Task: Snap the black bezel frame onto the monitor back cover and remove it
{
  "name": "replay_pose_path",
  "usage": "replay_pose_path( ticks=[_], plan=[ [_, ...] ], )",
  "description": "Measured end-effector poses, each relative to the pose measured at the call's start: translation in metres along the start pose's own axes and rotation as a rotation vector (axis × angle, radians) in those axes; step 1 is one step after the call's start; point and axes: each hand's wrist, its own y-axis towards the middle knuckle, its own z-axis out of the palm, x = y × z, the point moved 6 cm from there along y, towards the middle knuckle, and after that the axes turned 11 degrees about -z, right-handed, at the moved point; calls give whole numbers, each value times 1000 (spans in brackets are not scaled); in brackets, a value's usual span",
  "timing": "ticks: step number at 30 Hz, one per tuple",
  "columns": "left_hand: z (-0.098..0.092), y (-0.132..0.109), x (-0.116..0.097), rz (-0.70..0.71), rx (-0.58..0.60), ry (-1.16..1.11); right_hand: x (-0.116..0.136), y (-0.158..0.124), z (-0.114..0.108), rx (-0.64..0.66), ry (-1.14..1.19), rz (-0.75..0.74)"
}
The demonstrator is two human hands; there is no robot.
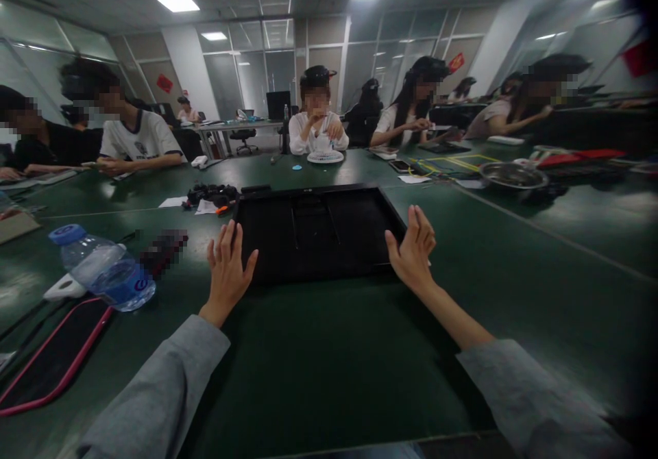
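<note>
1. Item under inspection: one black panel with a raised rim, lying flat on the green tabletop, ahead of the wearer and between the two hands.
2. Left hand: at the panel's left edge. Fingers extended, thumb held apart from them; nothing is gripped. Whether the skin bears on the rim cannot be told.
3. Right hand: at the panel's right edge. Fingers close to one another and pointing up, thumb apart; no grip seen. Contact with the edge cannot be confirmed.
4. Step in hand, as judged: positioning or steadying the panel from its two sides, or letting go of it; one view does not settle which.
5. Requirement, as judged: any lift or turn would call for both hands to close on opposite edges and bear evenly, so that the panel stays level.
6. Surroundings: a water bottle and a pink-edged phone to the left, well apart from the panel; a dark tangled bundle near its far left corner; a metal bowl far right.
</note>
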Motion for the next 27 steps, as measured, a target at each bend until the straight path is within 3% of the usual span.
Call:
replay_pose_path(
  ticks=[6,11,15,23,27],
  plan=[
    [11,-1,13,-53,64,35,16,-6,18,215,45,-139],
    [26,-4,21,-82,213,130,10,-8,30,327,58,-113],
    [31,-4,26,-89,249,152,2,-10,39,428,105,-40],
    [26,-3,32,-152,222,29,1,-10,39,378,144,-41],
    [22,0,48,-244,151,-75,-8,-6,29,217,130,-62]
  ],
)
